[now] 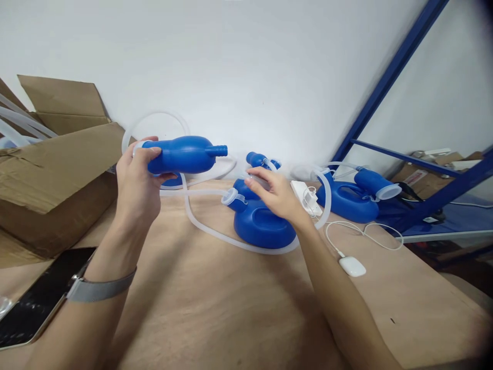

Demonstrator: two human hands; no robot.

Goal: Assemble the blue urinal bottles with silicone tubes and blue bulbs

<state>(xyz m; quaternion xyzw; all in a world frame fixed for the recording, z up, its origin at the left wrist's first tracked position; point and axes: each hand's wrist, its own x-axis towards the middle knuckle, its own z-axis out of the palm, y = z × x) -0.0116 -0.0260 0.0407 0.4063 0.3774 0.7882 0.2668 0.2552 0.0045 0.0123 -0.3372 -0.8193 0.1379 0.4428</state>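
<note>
My left hand (136, 177) is wrapped round the capped end of a blue plastic urinal cup (185, 155), held level above the table with its ribbed spout pointing right. My right hand (273, 192) is raised to the right of that spout, apart from it. Its thumb and forefinger close on a translucent tube (260, 181), mostly hidden by the fingers. Below it stands a blue urinal bottle (262, 226) with a handle and a clear lid (230, 196) on its neck. A clear hose (210, 229) loops round its front.
Another blue bottle (342, 203) with its cup stands right, near a white power strip (306, 198) and a white charging case (352, 266). An opened cardboard box (65, 169) with hoses and a black tablet (38, 293) are left. A blue metal rack (385, 87) borders the right.
</note>
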